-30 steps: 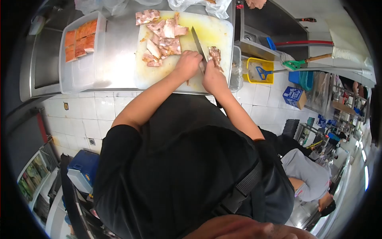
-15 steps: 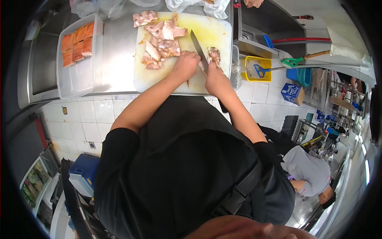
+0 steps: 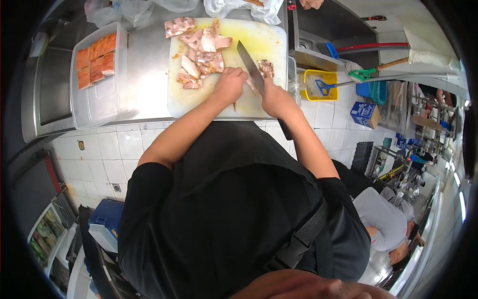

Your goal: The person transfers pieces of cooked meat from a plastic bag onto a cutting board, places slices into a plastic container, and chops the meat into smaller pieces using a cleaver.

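Observation:
On the white cutting board (image 3: 269, 37), my right hand (image 3: 277, 99) is closed around a long kitchen knife (image 3: 250, 65). Its blade points away from me and its dark handle end sticks out below my wrist. Just left of the blade, my left hand (image 3: 231, 84) is closed, fingers bent, over a piece of meat (image 3: 250, 83) mostly hidden beneath it. Several chunks of cooked meat (image 3: 209, 60) lie heaped on the board's left half. A smaller browned meat piece (image 3: 266, 68) sits right of the blade.
A clear plastic tub (image 3: 97, 107) with orange-topped blocks stands on the steel counter (image 3: 147, 60) at left. Plastic bags (image 3: 244, 10) lie behind the board. A yellow bucket (image 3: 321, 94) is at right. Another person in a grey shirt (image 3: 381, 217) bends at lower right.
My right hand has shifted slightly right with the knife, and a wider gap shows between blade and left hand. My left hand stays nearly in place. The other person has bent lower.

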A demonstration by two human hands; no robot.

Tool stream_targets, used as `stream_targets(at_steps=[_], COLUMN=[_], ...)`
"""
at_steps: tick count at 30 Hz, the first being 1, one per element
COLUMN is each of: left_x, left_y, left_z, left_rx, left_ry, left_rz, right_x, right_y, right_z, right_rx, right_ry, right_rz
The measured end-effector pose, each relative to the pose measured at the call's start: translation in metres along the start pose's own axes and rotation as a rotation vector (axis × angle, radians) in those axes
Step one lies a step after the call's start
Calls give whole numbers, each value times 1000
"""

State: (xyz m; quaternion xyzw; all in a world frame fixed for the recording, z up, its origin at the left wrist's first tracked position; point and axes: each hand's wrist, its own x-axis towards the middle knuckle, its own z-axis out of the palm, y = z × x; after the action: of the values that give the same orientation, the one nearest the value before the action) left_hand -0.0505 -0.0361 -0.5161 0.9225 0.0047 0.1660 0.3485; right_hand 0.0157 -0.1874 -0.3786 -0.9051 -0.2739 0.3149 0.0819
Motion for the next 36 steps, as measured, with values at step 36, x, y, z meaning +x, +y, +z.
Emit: stream_targets(at_steps=[36], left_x=[-15], left_y=[40], left_z=[-11], left_rx=[-30], left_ry=[51], left_rz=[-67], right_x=[11], right_y=[37], right_z=[32], right_rx=[219], right_ry=[151], right_rz=[-54])
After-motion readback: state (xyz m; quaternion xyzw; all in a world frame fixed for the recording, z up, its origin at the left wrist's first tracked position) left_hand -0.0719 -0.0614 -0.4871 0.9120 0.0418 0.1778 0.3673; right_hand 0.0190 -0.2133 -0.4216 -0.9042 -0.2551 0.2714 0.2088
